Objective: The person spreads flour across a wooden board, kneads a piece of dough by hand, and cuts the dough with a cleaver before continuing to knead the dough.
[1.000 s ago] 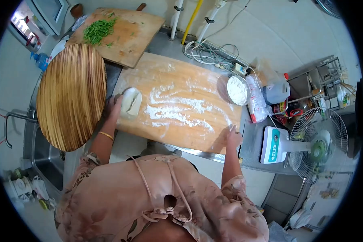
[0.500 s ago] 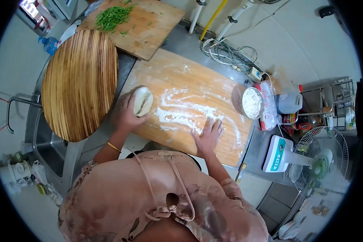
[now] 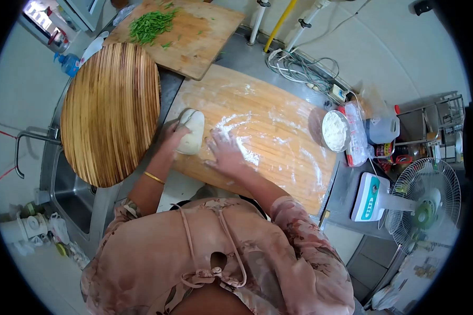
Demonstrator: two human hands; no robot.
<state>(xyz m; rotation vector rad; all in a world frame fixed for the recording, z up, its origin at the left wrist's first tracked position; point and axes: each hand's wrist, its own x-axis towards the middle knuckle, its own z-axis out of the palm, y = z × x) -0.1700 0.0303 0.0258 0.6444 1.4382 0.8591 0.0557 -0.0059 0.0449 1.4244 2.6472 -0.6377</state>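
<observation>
A pale lump of dough (image 3: pixel 194 134) lies at the left part of the floured wooden board (image 3: pixel 278 178). My left hand (image 3: pixel 174 139) grips its left edge, with some fingers hidden behind or under it. Just right of the dough, my right hand (image 3: pixel 227 152) rests flat on the board in the flour, fingers spread and holding nothing. White flour (image 3: pixel 251 156) is smeared over the board's middle.
A bowl of flour (image 3: pixel 335 131) stands at the board's right edge. Beyond it are a kitchen scale (image 3: pixel 369 198) and a fan (image 3: pixel 425 205). At left are a round wooden board (image 3: pixel 110 115) and a sink (image 3: pixel 71 194). Chopped greens (image 3: pixel 152 26) lie on a cutting board (image 3: pixel 205 39).
My right hand has swept left across the board through the flour, up close to the dough. My left hand has turned the dough, so its smoother side shows. The view has shifted slightly.
</observation>
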